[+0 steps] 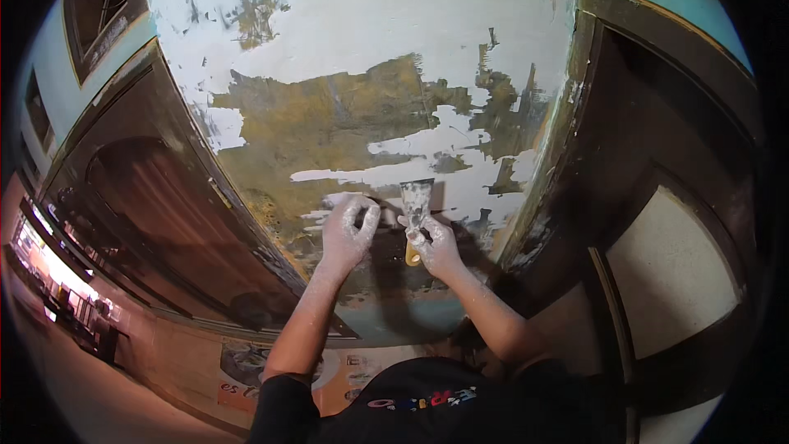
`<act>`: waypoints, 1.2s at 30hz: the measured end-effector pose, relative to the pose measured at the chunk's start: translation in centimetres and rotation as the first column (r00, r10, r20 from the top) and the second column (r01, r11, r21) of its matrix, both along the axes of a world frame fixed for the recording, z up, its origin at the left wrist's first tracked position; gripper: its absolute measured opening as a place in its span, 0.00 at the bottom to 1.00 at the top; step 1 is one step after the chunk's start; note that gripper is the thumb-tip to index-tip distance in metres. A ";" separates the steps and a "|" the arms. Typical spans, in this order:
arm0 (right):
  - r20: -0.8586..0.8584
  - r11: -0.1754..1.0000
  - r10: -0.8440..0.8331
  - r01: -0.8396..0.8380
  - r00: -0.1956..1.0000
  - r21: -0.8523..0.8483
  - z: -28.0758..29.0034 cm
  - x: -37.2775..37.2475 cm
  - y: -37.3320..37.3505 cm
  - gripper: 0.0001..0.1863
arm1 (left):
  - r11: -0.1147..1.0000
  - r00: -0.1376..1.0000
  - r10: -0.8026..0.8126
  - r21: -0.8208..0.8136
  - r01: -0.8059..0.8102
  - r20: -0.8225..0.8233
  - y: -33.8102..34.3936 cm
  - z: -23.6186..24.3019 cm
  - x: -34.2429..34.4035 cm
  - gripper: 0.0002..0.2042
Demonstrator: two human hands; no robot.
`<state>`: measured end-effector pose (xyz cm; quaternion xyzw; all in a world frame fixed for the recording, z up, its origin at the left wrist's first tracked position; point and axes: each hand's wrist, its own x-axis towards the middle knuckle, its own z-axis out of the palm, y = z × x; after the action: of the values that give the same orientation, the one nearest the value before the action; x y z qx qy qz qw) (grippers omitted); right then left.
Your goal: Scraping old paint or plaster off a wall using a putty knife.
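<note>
Head view shows a wall [370, 8] seemingly part-coated, white across the upper frame, brown patches [320, 123] uncovered mid-frame, right hand [440, 251] clamped on a scraper [417, 194] at centre, left hand [343, 238] curled, grip unclear.

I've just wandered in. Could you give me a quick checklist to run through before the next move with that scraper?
1. Scraper held securely: ok, it looks gripped in the right hand.
2. Blade clean: not ok, white material is smeared on it.
3. Left hand clean: not ok, it is coated white.
4. Wall evenly white: not ok, large brownish patches show.
5. Blade touching the wall: cannot tell from this single view.
</note>
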<state>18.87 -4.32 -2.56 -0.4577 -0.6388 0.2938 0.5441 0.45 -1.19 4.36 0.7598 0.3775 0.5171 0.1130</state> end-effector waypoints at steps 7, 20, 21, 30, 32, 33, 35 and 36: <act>-0.534 0.997 -0.010 0.049 0.845 0.058 -0.8 0.3 1.1 0.15 | 0.689 0.906 0.368 0.716 -0.115 -0.209 5.7 6.2 -3.6 0.20; -0.427 0.987 0.119 -0.154 0.896 -0.048 -1.3 1.1 1.9 0.18 | 0.685 0.609 0.598 0.727 -0.050 -0.521 6.9 9.9 -3.5 0.28; -0.474 0.983 0.111 -0.166 0.873 -0.076 -1.0 0.5 1.7 0.19 | 0.665 0.624 0.608 0.745 -0.062 -0.491 7.0 11.4 -3.5 0.28; -0.747 0.911 0.032 -0.326 0.664 -0.252 -4.2 -1.5 1.3 0.23 | 0.594 0.678 0.648 0.787 -0.165 -0.347 8.2 14.7 -3.3 0.32; -0.739 0.922 0.067 -0.325 0.670 -0.212 -2.0 -1.9 1.8 0.22 | 0.582 0.686 0.649 0.796 -0.168 -0.330 8.2 14.5 -3.2 0.31; -0.743 0.920 0.099 -0.345 0.661 -0.185 -0.4 -2.0 1.9 0.21 | 0.582 0.684 0.651 0.795 -0.172 -0.329 8.0 14.5 -3.4 0.31; -0.754 0.922 0.114 -0.352 0.647 -0.163 1.4 -1.7 2.0 0.20 | 0.585 0.686 0.647 0.794 -0.166 -0.333 8.0 14.5 -3.3 0.31; -0.754 0.924 0.112 -0.346 0.647 -0.160 0.9 -1.5 2.1 0.20 | 0.584 0.690 0.643 0.795 -0.162 -0.331 8.0 14.4 -3.2 0.31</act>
<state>17.35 -2.17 -1.68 -0.2905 -0.3699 0.6095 0.6382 -2.75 6.82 18.80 0.7470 0.3332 0.3685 -0.4419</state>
